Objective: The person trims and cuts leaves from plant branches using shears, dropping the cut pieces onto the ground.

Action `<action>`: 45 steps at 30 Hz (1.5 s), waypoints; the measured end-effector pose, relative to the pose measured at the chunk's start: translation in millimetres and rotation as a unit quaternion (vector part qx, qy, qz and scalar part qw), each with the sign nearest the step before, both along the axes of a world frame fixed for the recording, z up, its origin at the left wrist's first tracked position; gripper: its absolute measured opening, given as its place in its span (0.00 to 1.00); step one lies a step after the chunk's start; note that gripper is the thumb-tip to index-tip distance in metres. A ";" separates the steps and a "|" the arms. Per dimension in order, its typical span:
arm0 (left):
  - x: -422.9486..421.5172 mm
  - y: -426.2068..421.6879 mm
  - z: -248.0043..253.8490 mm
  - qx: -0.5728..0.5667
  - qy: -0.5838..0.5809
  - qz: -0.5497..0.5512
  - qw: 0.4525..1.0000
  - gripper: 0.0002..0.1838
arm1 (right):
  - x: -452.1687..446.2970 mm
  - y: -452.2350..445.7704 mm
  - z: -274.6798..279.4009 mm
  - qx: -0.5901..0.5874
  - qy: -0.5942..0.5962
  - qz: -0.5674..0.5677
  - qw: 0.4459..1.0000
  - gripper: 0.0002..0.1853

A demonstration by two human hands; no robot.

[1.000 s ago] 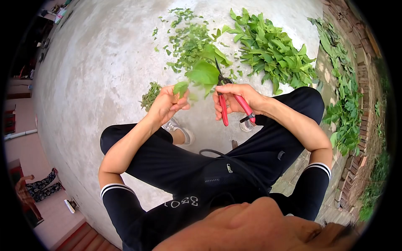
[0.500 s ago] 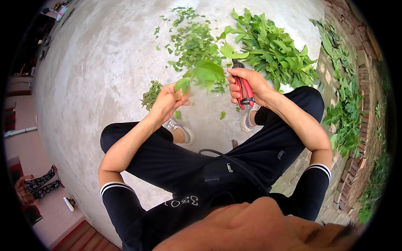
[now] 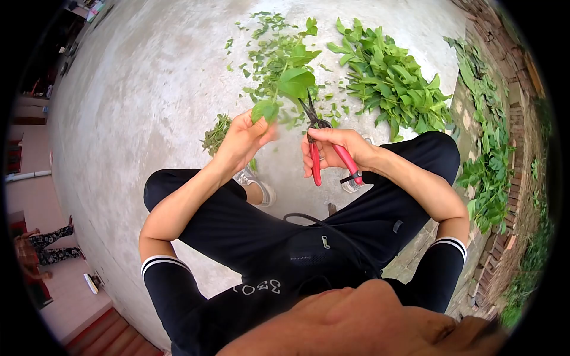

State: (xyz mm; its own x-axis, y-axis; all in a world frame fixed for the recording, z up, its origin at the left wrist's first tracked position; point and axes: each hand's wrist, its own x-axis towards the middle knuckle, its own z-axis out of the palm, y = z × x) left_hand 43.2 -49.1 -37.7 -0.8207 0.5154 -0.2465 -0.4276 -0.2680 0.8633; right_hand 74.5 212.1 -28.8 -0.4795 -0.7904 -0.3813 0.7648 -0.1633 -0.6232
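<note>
My left hand [image 3: 244, 139] is closed around the lower end of a leafy green sprig [image 3: 297, 81], whose leaves point up and away from me. In my right hand [image 3: 341, 147] are pruning shears [image 3: 319, 126] with red handles, spread apart with the dark blades open. The blade tips are by the sprig's large leaf; whether they touch it I cannot tell. Beneath the sprig, cut leaf pieces [image 3: 264, 56] lie scattered over the concrete. A small bundle of thin green stems [image 3: 216, 134] is on the ground beside my left hand.
A large heap of leafy branches [image 3: 398, 77] lies ahead to the right. More cut foliage [image 3: 490, 160] runs along a brick border [image 3: 515, 124] at far right. My knees and shoes flank the work spot. Another person [image 3: 50, 249] is at far left.
The shears have opened and moved left toward the sprig, their handles now wide apart. The sprig has swung more upright. A leaf piece that was at the blades is gone from there.
</note>
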 end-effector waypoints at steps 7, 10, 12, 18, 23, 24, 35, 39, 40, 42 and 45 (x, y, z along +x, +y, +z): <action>8.3 2.1 -0.3 -0.019 -0.019 -0.063 0.998 0.08 | -9.8 6.4 7.5 0.028 0.042 -0.105 0.993 0.23; 7.4 1.4 2.8 -0.057 0.006 -0.066 0.996 0.08 | -9.2 9.1 4.3 0.073 0.064 -0.104 0.990 0.23; 6.4 -0.3 2.6 -0.061 -0.002 -0.067 0.996 0.08 | -9.6 10.8 2.5 0.123 0.097 -0.076 0.985 0.23; 4.1 -4.3 4.7 -0.076 -0.046 -0.059 0.994 0.08 | -9.6 10.1 -2.5 0.248 0.204 -0.061 0.945 0.26; 2.1 -7.9 2.9 -0.089 -0.025 -0.073 0.993 0.09 | -7.3 8.7 12.3 0.354 0.263 -0.076 0.895 0.29; 1.8 -9.0 2.3 -0.089 -0.024 -0.076 0.993 0.09 | -6.6 8.5 13.2 0.376 0.273 -0.079 0.882 0.30; 1.4 -9.0 2.3 -0.185 -0.009 -0.045 0.982 0.09 | -5.2 7.3 5.2 0.362 0.383 -0.140 0.838 0.30; 0.9 -12.3 1.4 -0.229 0.026 -0.074 0.970 0.09 | -7.9 11.9 22.5 0.417 0.274 -0.100 0.861 0.30; 0.1 -13.3 0.8 -0.233 0.035 -0.081 0.968 0.09 | -11.2 18.4 16.4 0.406 0.211 -0.096 0.884 0.25; -1.2 -12.9 3.3 -0.237 0.024 -0.049 0.970 0.09 | -16.3 21.3 15.5 0.332 0.134 -0.214 0.909 0.23; -7.2 -19.1 0.9 -0.189 0.016 -0.031 0.981 0.09 | -21.8 29.5 15.9 0.267 0.134 -0.234 0.925 0.25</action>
